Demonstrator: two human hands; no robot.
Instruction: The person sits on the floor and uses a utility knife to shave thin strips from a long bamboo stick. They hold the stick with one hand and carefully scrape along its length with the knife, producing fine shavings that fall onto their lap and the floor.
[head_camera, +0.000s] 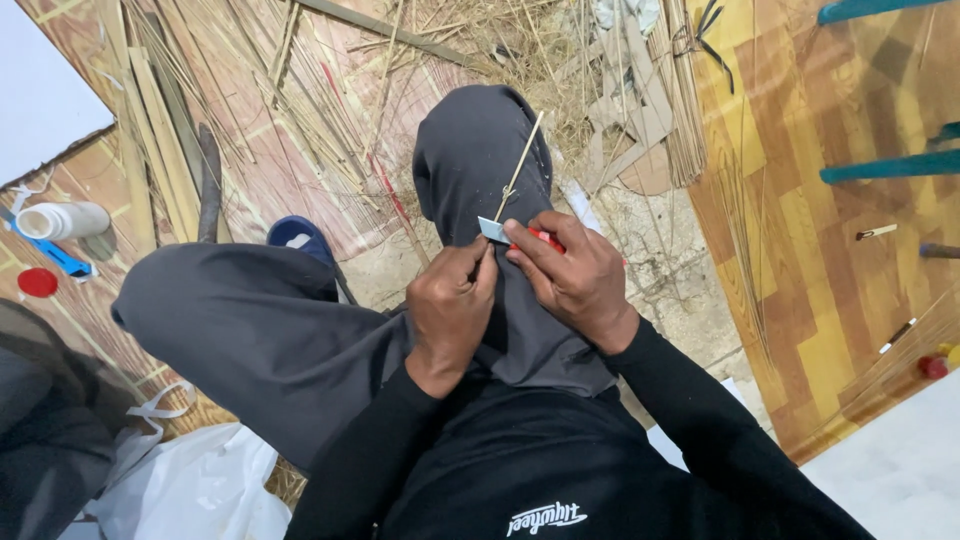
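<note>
Right at the centre, a thin pale bamboo sliver (521, 165) stands tilted, its lower end pinched at the hands and its upper end pointing away over the person's raised knee. It is narrow, straight and straw-coloured, lighter than the dark trouser cloth behind it. The left hand (450, 310) is curled into a tight fist-like pinch, thumb and forefinger closed on the sliver's lower end. The right hand (575, 280) is wrapped shut around a small knife with a red handle (543, 237); only a bit of the red shows past the fingers, and the short grey blade juts out to meet the sliver just where the left fingertips hold it. Both hands touch each other above the grey trouser leg (480, 160), which is bent up beneath them.

Farther out, the floor is strewn with loose bamboo strips and shavings (300, 90), and a tied bundle of thin splints (685, 100) lies to the upper right beside the wood-pattern floor covering (800, 250). At the left edge a white plastic bottle (65, 220) lies on its side with its mouth open, what it holds not discernible, and a red cap (37, 282) sits apart from it, just below. A white plastic bag (190, 490) lies crumpled at the lower left, its contents hidden.
</note>
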